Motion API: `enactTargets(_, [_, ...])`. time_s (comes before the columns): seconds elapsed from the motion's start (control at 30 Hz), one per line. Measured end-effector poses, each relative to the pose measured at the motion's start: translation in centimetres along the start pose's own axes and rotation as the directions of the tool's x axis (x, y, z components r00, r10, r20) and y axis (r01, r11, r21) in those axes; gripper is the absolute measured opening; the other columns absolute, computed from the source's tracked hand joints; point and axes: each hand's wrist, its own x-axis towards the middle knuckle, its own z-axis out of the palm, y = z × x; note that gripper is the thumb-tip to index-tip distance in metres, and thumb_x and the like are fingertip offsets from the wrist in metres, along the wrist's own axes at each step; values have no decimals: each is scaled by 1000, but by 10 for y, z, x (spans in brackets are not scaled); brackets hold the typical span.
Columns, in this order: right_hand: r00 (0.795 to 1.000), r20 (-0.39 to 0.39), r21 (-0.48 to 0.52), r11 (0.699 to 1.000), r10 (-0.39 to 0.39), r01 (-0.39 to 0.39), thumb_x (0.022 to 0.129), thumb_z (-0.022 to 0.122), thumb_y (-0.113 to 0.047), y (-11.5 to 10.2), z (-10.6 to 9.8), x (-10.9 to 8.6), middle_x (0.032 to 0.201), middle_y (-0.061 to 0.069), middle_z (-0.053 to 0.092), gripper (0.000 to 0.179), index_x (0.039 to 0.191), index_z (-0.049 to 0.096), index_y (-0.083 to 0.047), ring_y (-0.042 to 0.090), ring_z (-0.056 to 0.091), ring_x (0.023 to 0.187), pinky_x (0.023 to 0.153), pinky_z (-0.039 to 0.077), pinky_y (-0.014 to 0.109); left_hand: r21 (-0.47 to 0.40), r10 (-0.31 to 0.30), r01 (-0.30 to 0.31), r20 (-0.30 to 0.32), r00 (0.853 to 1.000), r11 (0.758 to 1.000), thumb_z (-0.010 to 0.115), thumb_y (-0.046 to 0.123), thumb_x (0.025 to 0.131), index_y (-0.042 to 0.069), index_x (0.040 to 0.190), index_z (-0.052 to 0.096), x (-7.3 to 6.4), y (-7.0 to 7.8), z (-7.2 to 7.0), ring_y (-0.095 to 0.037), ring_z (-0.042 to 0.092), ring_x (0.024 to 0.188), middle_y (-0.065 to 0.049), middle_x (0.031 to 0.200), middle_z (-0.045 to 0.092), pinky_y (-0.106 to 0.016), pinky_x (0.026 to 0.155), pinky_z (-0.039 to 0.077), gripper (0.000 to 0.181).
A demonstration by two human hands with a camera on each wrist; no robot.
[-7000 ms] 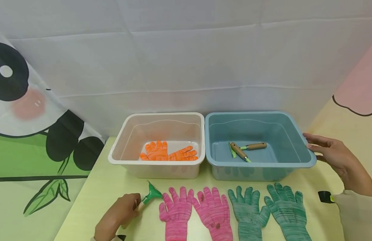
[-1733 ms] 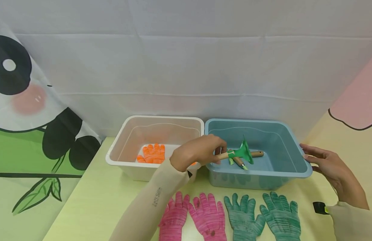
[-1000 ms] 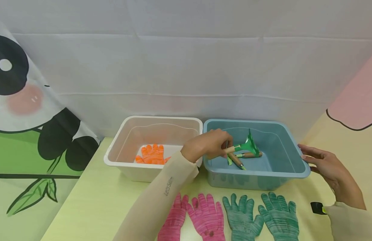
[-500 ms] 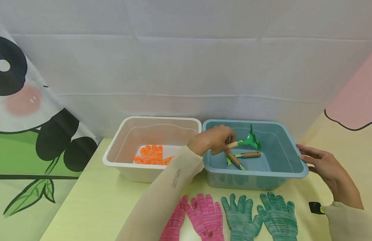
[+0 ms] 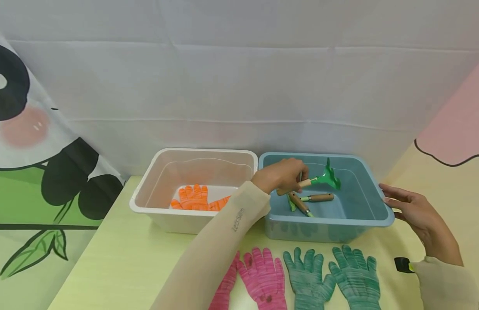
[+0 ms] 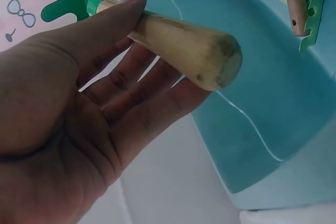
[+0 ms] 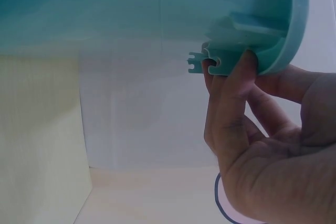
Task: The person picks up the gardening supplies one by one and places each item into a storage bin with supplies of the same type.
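My left hand [image 5: 282, 174] holds a small hand rake [image 5: 328, 178] by its wooden handle, above the inside of the blue tub [image 5: 328, 222]. In the left wrist view, thumb and fingers pinch the pale handle [image 6: 184, 48], and the rake's green prongs point away. Two other small garden tools lie crossed on the tub's floor: one wooden handle [image 5: 300, 204] slants in front, the other tool [image 5: 320, 197] lies nearly level. A green toothed head [image 6: 315, 17] shows there. My right hand [image 5: 421, 211] grips the tub's right rim, fingertips under the edge in the right wrist view.
A white tub [image 5: 162, 210] stands against the blue one on the left, with orange gloves [image 5: 194, 199] inside. Pink gloves [image 5: 262, 275], the left one partly behind my left forearm, and green gloves [image 5: 309, 275] lie along the table front. A white cloth [image 5: 239, 86] hangs behind.
From the table's left side, my left hand has carried the rake over to the blue tub, then shifted slightly farther right and up. My right hand has stayed on the rim.
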Motion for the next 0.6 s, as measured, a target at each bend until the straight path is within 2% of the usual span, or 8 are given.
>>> enactTargets(0.23, [1000, -6, -1, 1000, -2, 1, 111, 56, -32, -3, 1, -2, 123, -34, 45, 67, 165, 31, -1, -19, 50, 104, 83, 56, 20, 26, -12, 12, 13, 1000, 1000, 80, 14, 96, 10, 110, 71, 11, 0, 3, -16, 65, 88, -6, 105, 69, -27, 77, 53, 16])
enactTargets(0.6, [1000, -18, 7, 1000, -19, 20, 112, 55, -27, -2, 2, 0, 116, -37, 47, 63, 163, 33, 2, -19, 53, 102, 82, 56, 20, 1, -91, 91, -12, 996, 996, 80, 16, 96, 10, 115, 73, 22, -4, 0, -16, 65, 89, -3, 109, 69, -28, 76, 54, 21])
